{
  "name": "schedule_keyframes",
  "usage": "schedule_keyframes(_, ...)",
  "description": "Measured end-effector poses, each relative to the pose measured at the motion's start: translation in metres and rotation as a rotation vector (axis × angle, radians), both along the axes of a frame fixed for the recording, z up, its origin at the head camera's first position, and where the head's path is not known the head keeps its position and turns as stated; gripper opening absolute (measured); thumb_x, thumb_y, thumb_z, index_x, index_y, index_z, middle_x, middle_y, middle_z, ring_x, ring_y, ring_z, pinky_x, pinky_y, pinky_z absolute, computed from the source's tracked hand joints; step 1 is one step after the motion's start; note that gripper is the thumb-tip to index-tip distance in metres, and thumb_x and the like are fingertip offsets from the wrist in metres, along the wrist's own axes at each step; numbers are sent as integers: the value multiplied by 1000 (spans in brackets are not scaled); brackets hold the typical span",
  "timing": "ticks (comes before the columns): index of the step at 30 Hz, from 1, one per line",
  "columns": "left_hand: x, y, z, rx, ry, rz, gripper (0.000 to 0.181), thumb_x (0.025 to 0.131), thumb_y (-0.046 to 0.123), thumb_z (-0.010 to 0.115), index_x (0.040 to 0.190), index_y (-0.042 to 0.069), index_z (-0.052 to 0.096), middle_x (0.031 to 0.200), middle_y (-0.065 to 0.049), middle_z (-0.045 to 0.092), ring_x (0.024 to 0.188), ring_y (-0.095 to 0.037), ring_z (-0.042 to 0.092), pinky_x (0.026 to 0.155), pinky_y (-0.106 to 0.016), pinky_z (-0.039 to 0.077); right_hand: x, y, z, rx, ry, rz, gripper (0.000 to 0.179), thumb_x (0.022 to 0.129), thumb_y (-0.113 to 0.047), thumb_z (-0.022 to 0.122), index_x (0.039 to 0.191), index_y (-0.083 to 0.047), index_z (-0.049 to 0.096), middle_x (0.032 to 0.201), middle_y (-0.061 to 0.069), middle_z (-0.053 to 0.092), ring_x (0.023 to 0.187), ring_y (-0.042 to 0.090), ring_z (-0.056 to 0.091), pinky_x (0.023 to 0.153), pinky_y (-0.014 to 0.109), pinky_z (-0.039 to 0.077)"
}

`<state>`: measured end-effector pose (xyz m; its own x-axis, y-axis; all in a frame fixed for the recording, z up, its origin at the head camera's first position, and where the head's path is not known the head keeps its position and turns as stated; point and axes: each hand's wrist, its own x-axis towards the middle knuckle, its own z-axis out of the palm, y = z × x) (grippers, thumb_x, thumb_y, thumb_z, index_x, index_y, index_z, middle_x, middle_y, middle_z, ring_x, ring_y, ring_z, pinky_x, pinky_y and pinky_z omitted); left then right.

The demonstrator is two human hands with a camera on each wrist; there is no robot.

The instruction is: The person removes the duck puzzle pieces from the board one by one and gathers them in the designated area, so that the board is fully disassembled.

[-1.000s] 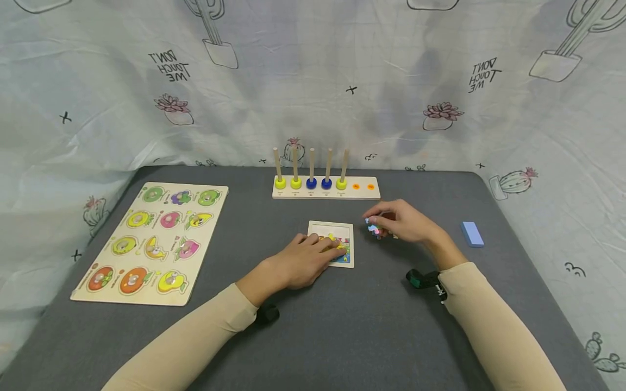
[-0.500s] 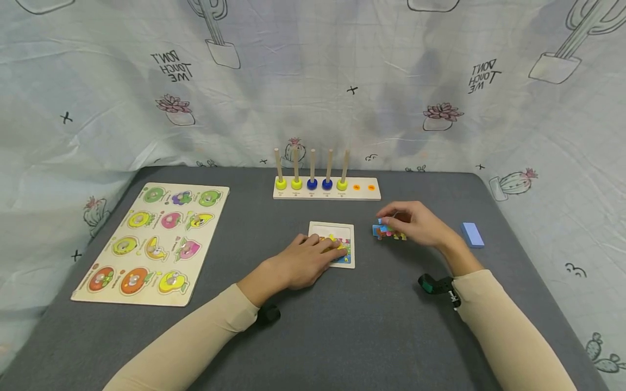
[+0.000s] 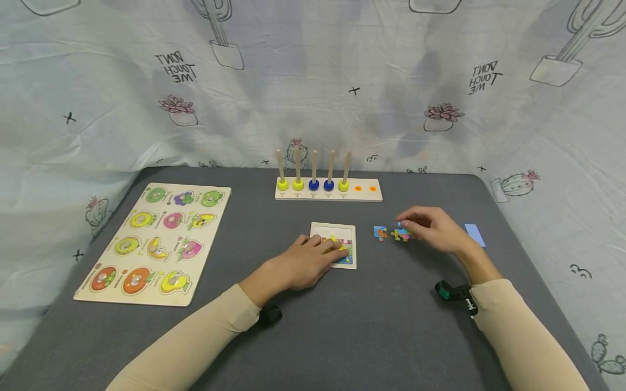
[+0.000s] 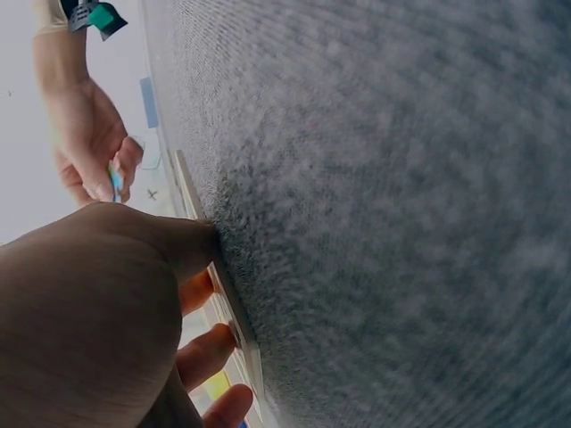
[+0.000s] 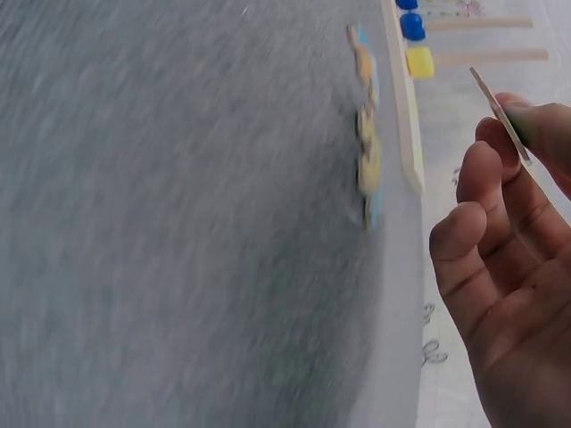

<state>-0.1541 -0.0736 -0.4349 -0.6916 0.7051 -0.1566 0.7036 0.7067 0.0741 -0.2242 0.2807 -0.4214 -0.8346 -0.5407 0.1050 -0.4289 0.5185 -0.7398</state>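
Note:
My left hand [image 3: 305,260] rests on a small wooden puzzle tray [image 3: 333,226], fingers spread over its colourful picture and partly hiding it. In the left wrist view, the thumb is right at the edge of the tray [image 4: 239,308]. My right hand [image 3: 435,228] is to the right of the tray, above the table. Its thumb and forefinger pinch a thin jigsaw piece [image 5: 501,118], seen edge-on in the right wrist view. Just left of that hand lie a blue-and-orange jigsaw piece [image 3: 380,232] and some yellow-green and blue jigsaw pieces [image 3: 399,235].
A large fruit puzzle board [image 3: 195,260] lies on the left. At the back stands a wooden peg board [image 3: 327,196] with upright pegs and yellow and blue rings. A blue block [image 3: 474,234] lies beyond the right hand, on the grey table [image 3: 342,331]. Patterned cloth [image 3: 323,65] hangs behind.
My right hand has moved right, away from the tray. Jigsaw pieces that were under its fingers now lie spread on the table to its left. The left hand has stayed on the tray.

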Motion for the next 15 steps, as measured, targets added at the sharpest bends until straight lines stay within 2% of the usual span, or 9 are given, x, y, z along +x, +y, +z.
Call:
schedule_keyframes(3, 0, 0, -1, -10, -4, 5, 51, 112, 33, 40, 162, 35, 32, 161, 10, 38, 137, -20, 42, 110, -50, 36, 1, 7, -2, 18, 17, -12, 22, 106, -12, 58, 120, -4, 72, 87, 6, 66, 68, 22, 60, 61, 29, 51)
schedule_keyframes(7, 0, 0, -1, -4, -6, 1, 51, 112, 34, 40, 162, 35, 32, 161, 9, 38, 137, -21, 41, 110, -50, 36, 3, 15, -5, 31, 21, -41, 21, 105, -11, 59, 121, -5, 72, 91, 8, 68, 70, 26, 63, 63, 29, 52)
schedule_keyframes(15, -1, -1, -1, 1, -4, -8, 50, 112, 34, 40, 161, 35, 33, 161, 9, 39, 136, -20, 41, 109, -50, 36, 2, 29, -14, 73, 20, -54, 22, 105, -8, 59, 123, -5, 71, 94, 6, 68, 70, 21, 61, 61, 28, 50)
